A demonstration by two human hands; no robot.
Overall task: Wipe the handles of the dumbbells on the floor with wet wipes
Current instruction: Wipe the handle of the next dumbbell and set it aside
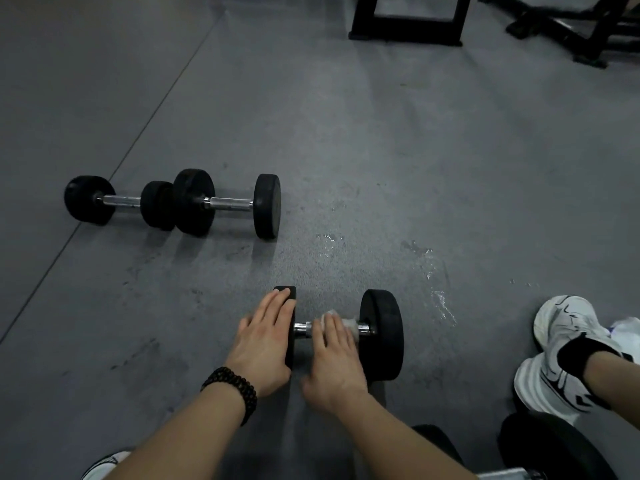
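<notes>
Here, on my feed, the grey speckled rubber floor [346, 133] filled nearly the whole view. Far to the left lay a small black dumbbell with a chrome handle [121, 200], and touching its right end was a larger black dumbbell with a knurled steel handle [230, 204], the two lined up end to end, well apart from the hands.

Nearer the camera, the left hand [265, 341], with a dark beaded bracelet [232, 388] on its wrist, lay flat and spread over the left weight of the black round-headed dumbbell being cleaned [381, 334]; its fingers rested on top of the disc without closing round it. Just beside it, the right hand [334, 355] pressed down on the chrome bar, with a crumpled white wet wipe [349, 323] trapped beneath the fingers and wrapped against the handle. Only a short stretch of bare metal showed between the two hands and again near the right weight.

Further right, wet streaks [441, 303] glistened on the floor. Beyond them sat white sneakers with black markings [561, 341], worn with black socks, and something white lay behind them that I could not identify. At the bottom right edge, another black dumbbell [554, 448] was partly cut off. Black metal equipment frames [408, 29] stood along the top.
</notes>
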